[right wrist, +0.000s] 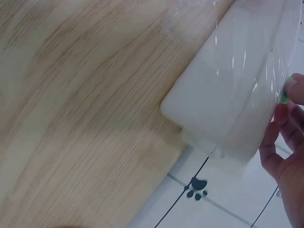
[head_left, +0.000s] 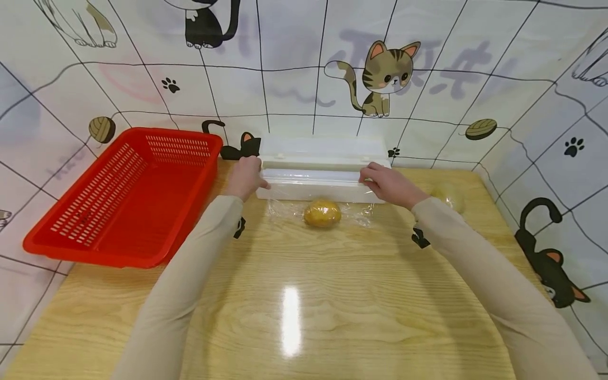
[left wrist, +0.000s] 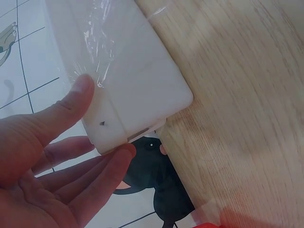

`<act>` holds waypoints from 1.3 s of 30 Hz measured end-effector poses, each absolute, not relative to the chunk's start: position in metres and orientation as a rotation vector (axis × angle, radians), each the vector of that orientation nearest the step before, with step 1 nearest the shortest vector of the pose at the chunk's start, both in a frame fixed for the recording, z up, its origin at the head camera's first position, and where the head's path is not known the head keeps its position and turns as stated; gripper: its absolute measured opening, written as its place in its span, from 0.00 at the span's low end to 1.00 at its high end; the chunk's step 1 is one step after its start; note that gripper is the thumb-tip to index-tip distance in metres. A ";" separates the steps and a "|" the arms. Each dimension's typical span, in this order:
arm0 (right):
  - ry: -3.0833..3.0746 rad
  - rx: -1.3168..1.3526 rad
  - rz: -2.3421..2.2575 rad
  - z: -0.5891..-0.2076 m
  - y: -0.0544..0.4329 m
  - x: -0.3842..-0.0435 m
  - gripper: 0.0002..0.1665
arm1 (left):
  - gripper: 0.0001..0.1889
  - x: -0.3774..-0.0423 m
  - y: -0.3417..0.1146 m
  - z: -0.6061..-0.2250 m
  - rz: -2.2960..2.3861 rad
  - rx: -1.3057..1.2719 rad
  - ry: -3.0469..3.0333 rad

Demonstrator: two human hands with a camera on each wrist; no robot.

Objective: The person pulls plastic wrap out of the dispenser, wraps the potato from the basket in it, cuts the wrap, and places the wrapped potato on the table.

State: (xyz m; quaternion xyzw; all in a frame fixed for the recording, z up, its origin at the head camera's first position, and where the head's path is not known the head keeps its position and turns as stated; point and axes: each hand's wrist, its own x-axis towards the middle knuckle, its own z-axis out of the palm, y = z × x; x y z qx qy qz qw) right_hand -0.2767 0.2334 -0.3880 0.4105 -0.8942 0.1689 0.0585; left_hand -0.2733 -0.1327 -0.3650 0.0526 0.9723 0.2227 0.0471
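Observation:
A white cling film dispenser (head_left: 320, 191) with its lid raised lies along the back of the table. My left hand (head_left: 244, 178) grips its left end; in the left wrist view the thumb (left wrist: 84, 90) lies on the film side and fingers reach the end edge. At the right end, my right hand (head_left: 391, 184) pinches a small green piece (right wrist: 285, 95) at the dispenser's edge, seen in the right wrist view. Clear film (head_left: 285, 208) spreads over the front onto the table. On that film sits a rounded yellow fruit (head_left: 322, 213), shiny, its exact kind unclear.
A red plastic basket (head_left: 157, 195) stands on the left. Behind my right forearm is a pale, film-covered round thing (head_left: 448, 196), partly hidden. Cat-patterned sheeting (head_left: 294, 89) rises right behind the wooden table (head_left: 342, 295) and along both sides.

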 end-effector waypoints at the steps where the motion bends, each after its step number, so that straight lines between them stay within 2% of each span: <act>1: -2.691 1.244 0.524 -0.388 0.237 -0.277 0.07 | 0.18 -0.274 -0.133 -0.365 0.682 0.168 2.971; 16: -2.684 1.018 0.743 -0.405 0.273 -0.268 0.12 | 0.17 -0.280 -0.139 -0.370 0.695 0.193 2.977; 24: -2.737 0.895 0.801 -0.405 0.271 -0.264 0.05 | 0.18 -0.280 -0.139 -0.370 0.667 0.223 2.995; 26: -2.765 0.856 0.776 -0.405 0.269 -0.262 0.06 | 0.18 -0.280 -0.139 -0.371 0.657 0.243 2.994; 32: -2.704 0.952 0.488 -0.408 0.257 -0.257 0.17 | 0.18 -0.278 -0.141 -0.375 0.662 0.267 3.003; 39: -2.555 1.026 0.396 -0.406 0.250 -0.259 0.08 | 0.21 -0.272 -0.142 -0.376 0.592 0.337 3.014</act>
